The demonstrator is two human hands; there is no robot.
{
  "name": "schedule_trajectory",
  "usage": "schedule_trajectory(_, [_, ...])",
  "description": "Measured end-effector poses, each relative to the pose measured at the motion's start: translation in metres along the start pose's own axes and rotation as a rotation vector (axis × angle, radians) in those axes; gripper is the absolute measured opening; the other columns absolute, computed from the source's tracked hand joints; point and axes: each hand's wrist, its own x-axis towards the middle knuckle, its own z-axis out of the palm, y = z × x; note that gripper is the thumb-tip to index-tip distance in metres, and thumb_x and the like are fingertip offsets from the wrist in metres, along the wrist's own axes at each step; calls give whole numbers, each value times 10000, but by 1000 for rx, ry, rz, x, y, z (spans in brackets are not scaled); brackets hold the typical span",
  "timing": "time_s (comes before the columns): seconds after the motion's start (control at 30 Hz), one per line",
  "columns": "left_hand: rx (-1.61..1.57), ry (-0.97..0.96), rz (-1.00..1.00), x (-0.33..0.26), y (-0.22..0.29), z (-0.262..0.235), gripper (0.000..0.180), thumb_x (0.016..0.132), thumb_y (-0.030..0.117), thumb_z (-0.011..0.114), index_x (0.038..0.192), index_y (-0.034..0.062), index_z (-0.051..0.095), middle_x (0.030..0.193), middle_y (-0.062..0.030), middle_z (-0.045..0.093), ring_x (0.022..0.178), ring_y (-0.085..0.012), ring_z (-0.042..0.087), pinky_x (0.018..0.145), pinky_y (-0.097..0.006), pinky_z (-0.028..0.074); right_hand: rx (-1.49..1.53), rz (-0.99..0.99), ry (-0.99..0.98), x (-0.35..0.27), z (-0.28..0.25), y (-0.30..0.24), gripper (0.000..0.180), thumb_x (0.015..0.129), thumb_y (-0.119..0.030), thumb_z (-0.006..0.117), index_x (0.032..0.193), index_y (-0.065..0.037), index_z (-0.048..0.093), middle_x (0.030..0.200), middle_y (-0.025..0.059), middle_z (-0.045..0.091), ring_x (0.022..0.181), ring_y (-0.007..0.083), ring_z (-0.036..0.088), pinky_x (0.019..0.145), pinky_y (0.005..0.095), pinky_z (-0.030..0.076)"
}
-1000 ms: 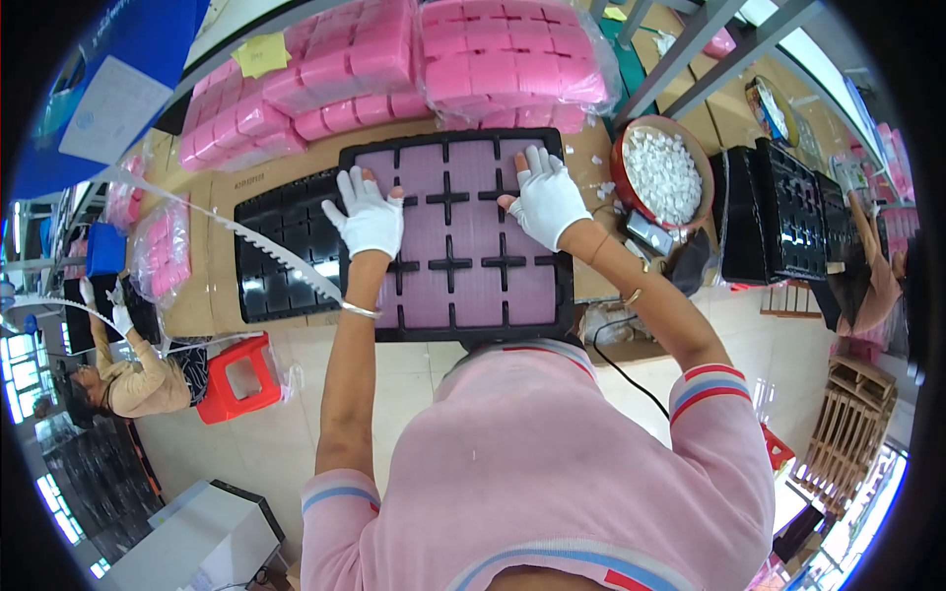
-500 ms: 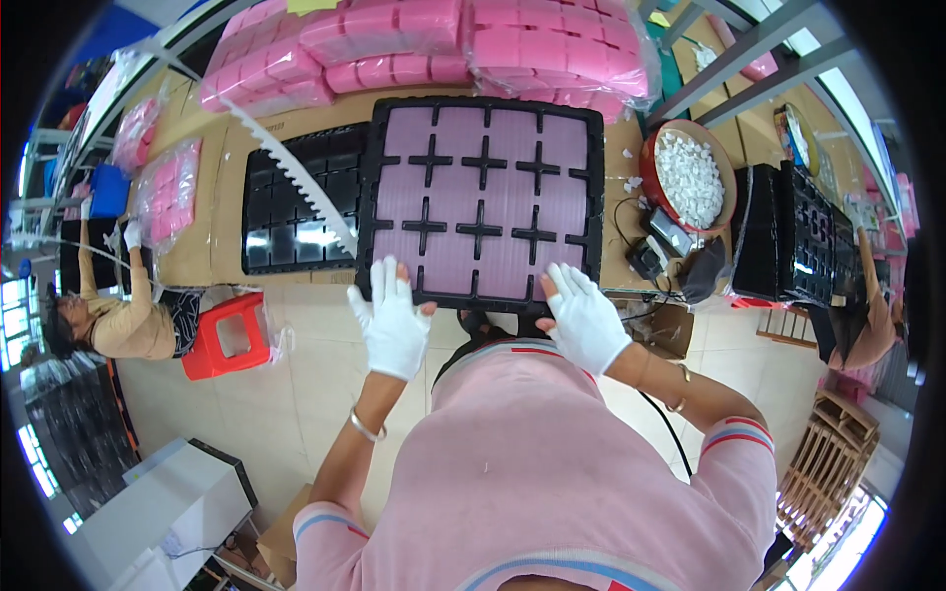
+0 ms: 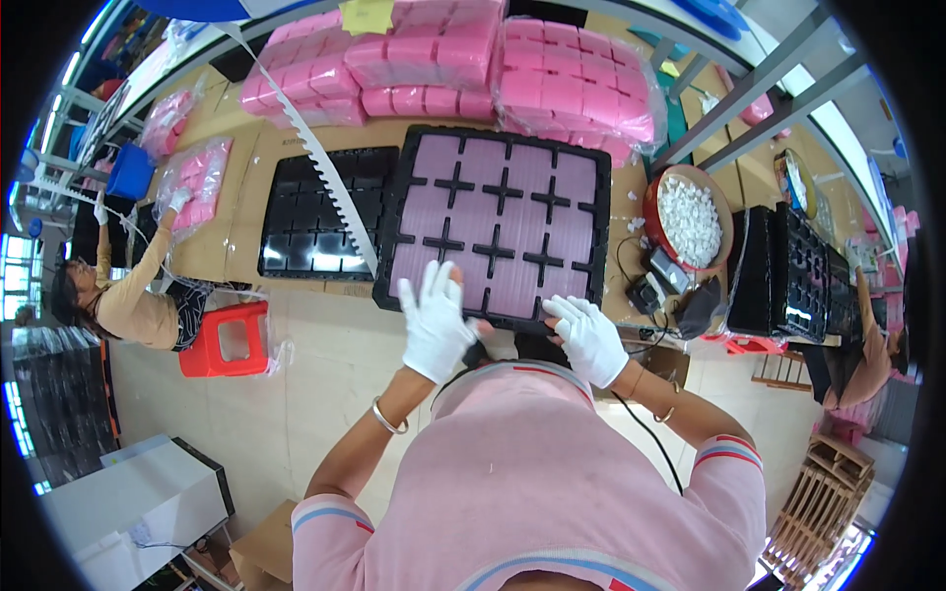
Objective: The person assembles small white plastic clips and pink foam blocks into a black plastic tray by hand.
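Observation:
A black plastic tray (image 3: 602, 212) with cross-shaped dividers lies in front of me, slightly turned. Mauve-pink ribbed material (image 3: 476, 219) shows between its dividers. My left hand (image 3: 439, 327), in a white glove with bare fingertips showing, is open over the near edge, its fingers spread towards the pink surface. At the right part of the near edge, my right hand (image 3: 589, 341), gloved the same way, closes on the tray's rim with fingers on top and thumb below. A white toothed strip (image 3: 325, 163) slants down to the tray's left side.
Another black tray (image 3: 325, 222) lies on the cardboard-covered table to the left. Wrapped pink foam blocks (image 3: 424, 49) are piled behind. To the right stand a red bowl (image 3: 687, 212) of white pieces and small devices with cables. Co-workers are at both sides; a red stool (image 3: 225, 340) stands left.
My left hand has shifted right along the near edge and reaches over it. The fingers of my right hand have curled onto the rim. The tray sits slightly more turned; the whole view has shifted.

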Motion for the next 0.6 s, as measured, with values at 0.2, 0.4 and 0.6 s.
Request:
schedule_trajectory(0.2, [5, 38, 238, 10, 20, -18, 769, 721, 314, 795, 1426, 138, 543, 1540, -133, 448, 1450, -361, 366, 1159, -613, 250, -33, -26, 59, 19, -68, -29, 291, 762, -80, 676, 1040, -1, 641, 1271, 163, 628, 1161, 351, 584, 1017, 429, 442])
schedule_trajectory(0.4, [-366, 625, 423, 24, -3, -119, 508, 713, -81, 610, 1185, 81, 706, 1157, -127, 714, 1045, -340, 686, 916, -416, 529, -211, -252, 473, 75, -189, -83, 342, 743, -51, 747, 1071, -64, 651, 1229, 125, 661, 1098, 319, 646, 976, 457, 477])
schedule_trajectory(0.6, [-451, 956, -323, -110, -172, -188, 244, 864, 169, 768, 1025, -7, 716, 971, -93, 730, 849, -197, 683, 751, -318, 534, -154, -249, 815, 80, -196, -76, 397, 668, 69, 734, 1041, -64, 702, 1289, 168, 634, 1121, 350, 646, 1044, 535, 450])
